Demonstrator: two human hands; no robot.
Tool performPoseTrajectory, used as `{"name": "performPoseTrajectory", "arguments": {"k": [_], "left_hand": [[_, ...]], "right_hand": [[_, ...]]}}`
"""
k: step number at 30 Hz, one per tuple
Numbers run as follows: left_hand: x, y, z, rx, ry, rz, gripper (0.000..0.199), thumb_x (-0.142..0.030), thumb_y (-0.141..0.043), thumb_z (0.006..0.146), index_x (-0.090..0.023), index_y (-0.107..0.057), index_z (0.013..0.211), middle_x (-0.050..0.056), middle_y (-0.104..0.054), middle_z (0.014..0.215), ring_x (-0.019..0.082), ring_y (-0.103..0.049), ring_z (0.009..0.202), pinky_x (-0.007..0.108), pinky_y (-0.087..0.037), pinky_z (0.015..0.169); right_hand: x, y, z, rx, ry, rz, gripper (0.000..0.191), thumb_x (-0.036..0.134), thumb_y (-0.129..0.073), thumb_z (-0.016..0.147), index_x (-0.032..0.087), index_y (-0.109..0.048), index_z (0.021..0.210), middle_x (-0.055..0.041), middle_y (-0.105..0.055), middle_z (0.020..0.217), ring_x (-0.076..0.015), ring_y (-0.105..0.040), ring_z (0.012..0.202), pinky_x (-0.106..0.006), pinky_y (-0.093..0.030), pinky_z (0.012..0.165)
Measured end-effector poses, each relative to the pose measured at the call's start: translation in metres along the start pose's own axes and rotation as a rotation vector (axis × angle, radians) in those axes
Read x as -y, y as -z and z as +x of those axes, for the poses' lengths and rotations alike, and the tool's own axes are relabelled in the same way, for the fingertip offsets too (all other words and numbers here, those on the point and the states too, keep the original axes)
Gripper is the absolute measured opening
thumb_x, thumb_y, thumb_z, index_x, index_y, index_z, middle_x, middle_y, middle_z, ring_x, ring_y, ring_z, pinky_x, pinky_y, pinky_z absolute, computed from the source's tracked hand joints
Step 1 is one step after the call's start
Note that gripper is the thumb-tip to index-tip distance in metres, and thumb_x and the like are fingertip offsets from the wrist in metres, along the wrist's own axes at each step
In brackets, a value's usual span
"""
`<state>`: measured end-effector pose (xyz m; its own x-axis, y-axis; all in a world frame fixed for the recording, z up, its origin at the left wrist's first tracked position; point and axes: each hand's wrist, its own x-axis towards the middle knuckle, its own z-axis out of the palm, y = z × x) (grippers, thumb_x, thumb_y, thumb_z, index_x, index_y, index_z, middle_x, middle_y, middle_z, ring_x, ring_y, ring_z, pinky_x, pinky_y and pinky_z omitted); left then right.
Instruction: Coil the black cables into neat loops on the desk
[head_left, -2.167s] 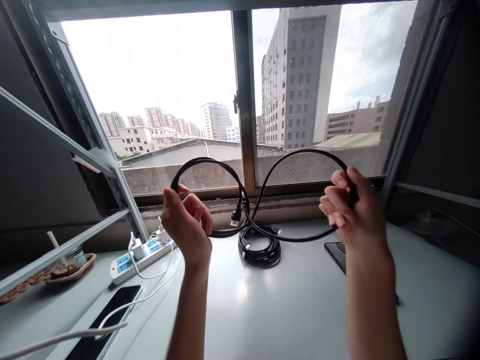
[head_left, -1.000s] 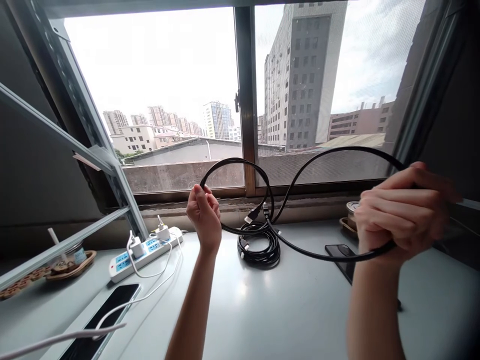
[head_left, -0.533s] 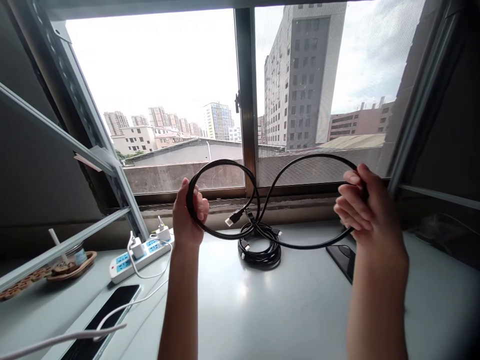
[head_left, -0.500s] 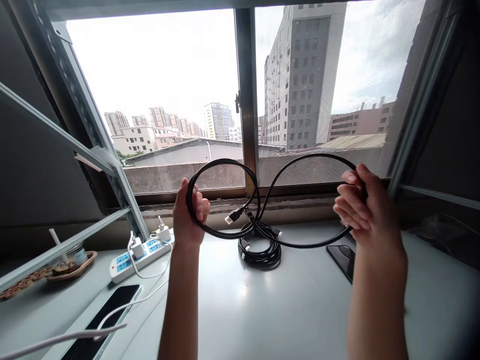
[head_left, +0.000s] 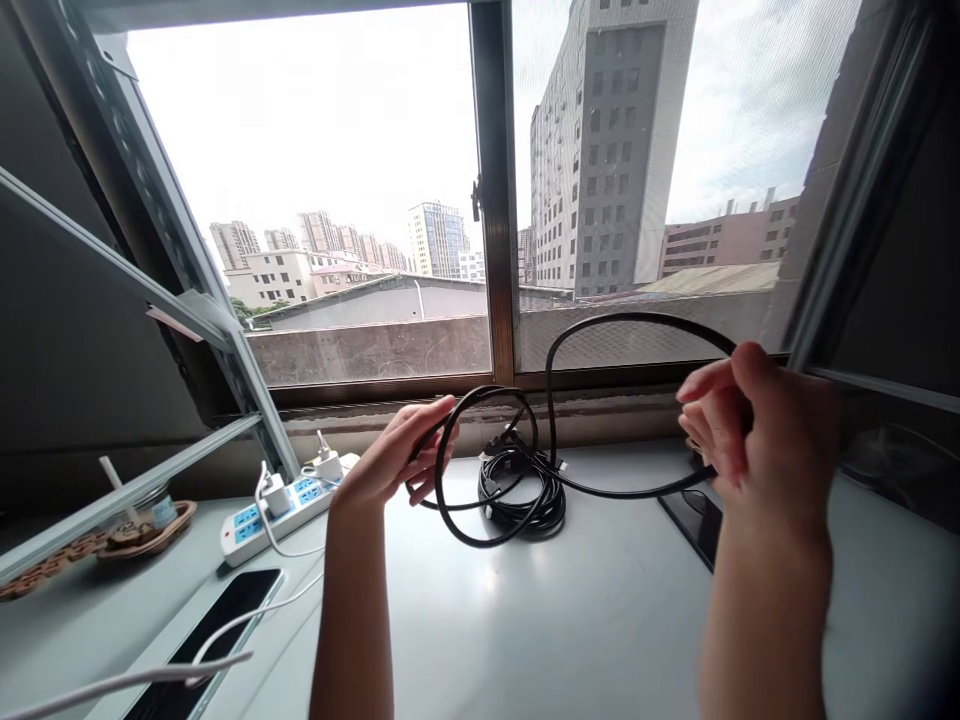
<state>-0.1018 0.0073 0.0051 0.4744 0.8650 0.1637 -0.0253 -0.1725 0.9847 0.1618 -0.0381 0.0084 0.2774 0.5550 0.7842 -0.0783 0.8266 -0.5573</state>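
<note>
A long black cable (head_left: 637, 318) runs in loops between my two hands, above the table. My left hand (head_left: 401, 450) is closed lightly on the left loops, fingers and thumb pointing right. At the right, my right hand (head_left: 757, 430) curls its fingers round the wide right loop, which passes behind the fingers. Between the hands, a coiled bundle of black cable (head_left: 536, 515) with small plugs lies on the table; the held cable crosses in front of it. Whether the held cable is joined to the bundle I cannot tell.
A white power strip (head_left: 289, 505) with plugged-in chargers stands at the left. Near it lies a dark phone-like device (head_left: 217, 625) with a white cord (head_left: 255, 608). Another dark phone (head_left: 694, 520) lies beside my right wrist. A metal rack (head_left: 247, 385) and window frame (head_left: 491, 200) stand behind.
My left hand has tipped over to the right and its loops have dropped lower, one swinging nearer to me. My right hand has shifted slightly right and down, still holding the cable.
</note>
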Motion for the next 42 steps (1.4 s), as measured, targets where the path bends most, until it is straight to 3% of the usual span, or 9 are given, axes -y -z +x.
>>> {"name": "performPoseTrajectory", "arguments": {"k": [4,7,15,18,21,27,33,37,42], "left_hand": [[-0.002,-0.015,0.006,-0.036,0.01,0.216,0.039,-0.054,-0.059,0.078,-0.018,-0.049,0.068,-0.009,-0.033,0.039,0.005,-0.032,0.028,0.014,-0.024,0.025],[-0.001,-0.026,0.012,-0.117,-0.095,0.166,0.037,-0.052,-0.055,0.081,-0.019,-0.046,0.069,-0.011,-0.027,0.038,0.004,-0.029,0.028,0.014,-0.024,0.027],[0.011,-0.043,0.025,-0.631,-0.484,0.288,0.025,-0.034,-0.053,0.083,-0.02,-0.04,0.066,-0.01,-0.032,0.041,0.005,-0.029,0.03,0.017,-0.023,0.03],[0.013,-0.04,0.029,-0.841,-0.568,0.401,0.026,-0.029,-0.054,0.082,-0.02,-0.038,0.063,-0.009,-0.035,0.047,0.004,-0.03,0.035,0.017,-0.026,0.034],[0.014,-0.031,0.031,-0.948,-0.585,0.425,0.03,-0.039,-0.055,0.082,-0.019,-0.04,0.065,-0.008,-0.036,0.049,0.004,-0.031,0.038,0.017,-0.026,0.037],[0.012,-0.008,0.031,-0.892,-0.496,0.082,0.048,-0.066,-0.033,0.084,-0.021,-0.039,0.069,-0.009,-0.028,0.038,0.006,-0.023,0.03,0.02,-0.015,0.031],[0.013,-0.001,0.037,-0.899,-0.466,-0.186,0.038,-0.055,-0.047,0.082,-0.021,-0.037,0.068,-0.011,-0.029,0.036,0.004,-0.019,0.028,0.017,-0.012,0.028],[0.015,0.005,0.036,-0.932,-0.464,-0.106,0.04,-0.053,-0.059,0.075,-0.02,-0.038,0.064,-0.012,-0.027,0.037,0.003,-0.019,0.029,0.016,-0.013,0.028],[0.016,0.019,0.028,-0.789,-0.198,0.183,0.057,-0.068,-0.057,0.07,-0.019,-0.033,0.05,-0.009,-0.027,0.035,0.003,-0.022,0.029,0.018,-0.017,0.03]], "right_hand": [[-0.004,-0.001,-0.005,0.158,0.089,-0.008,0.033,0.037,-0.053,0.089,0.022,-0.072,0.067,0.0069,-0.03,0.026,-0.0032,-0.02,0.023,-0.022,-0.011,0.032],[-0.007,-0.003,-0.006,0.227,0.074,0.016,0.032,0.034,-0.052,0.09,0.022,-0.072,0.069,0.007,-0.031,0.026,-0.003,-0.021,0.023,-0.021,-0.012,0.032],[-0.008,-0.008,0.003,0.258,-0.196,0.568,0.035,0.039,-0.049,0.091,0.025,-0.065,0.063,0.0111,-0.019,0.024,-0.0038,-0.004,0.018,-0.017,-0.004,0.02],[-0.008,0.004,0.007,0.218,-0.168,0.682,0.032,0.036,-0.05,0.091,0.026,-0.065,0.064,0.0123,-0.012,0.026,-0.0034,-0.001,0.016,-0.016,-0.003,0.017],[-0.008,0.018,0.012,0.146,-0.099,0.662,0.032,0.035,-0.05,0.09,0.025,-0.065,0.063,0.0121,-0.015,0.025,-0.0034,-0.003,0.015,-0.016,-0.001,0.017],[-0.005,0.034,0.019,-0.152,-0.024,0.455,0.033,0.038,-0.057,0.083,0.022,-0.061,0.054,0.0093,-0.033,0.024,-0.0053,-0.013,0.015,-0.018,-0.007,0.017],[-0.001,0.051,0.017,-0.228,-0.039,0.421,0.032,0.036,-0.056,0.084,0.026,-0.063,0.055,0.0093,-0.034,0.027,-0.0062,-0.021,0.018,-0.02,-0.019,0.02],[-0.003,0.067,0.013,-0.251,-0.014,0.406,0.017,0.034,-0.071,0.073,0.028,-0.066,0.058,0.0097,-0.033,0.029,-0.0062,-0.022,0.02,-0.023,-0.019,0.022],[0.003,0.062,0.016,-0.44,-0.036,0.341,0.03,0.03,-0.055,0.084,0.023,-0.059,0.055,0.0085,-0.03,0.029,-0.0064,-0.022,0.021,-0.023,-0.013,0.023]]}}
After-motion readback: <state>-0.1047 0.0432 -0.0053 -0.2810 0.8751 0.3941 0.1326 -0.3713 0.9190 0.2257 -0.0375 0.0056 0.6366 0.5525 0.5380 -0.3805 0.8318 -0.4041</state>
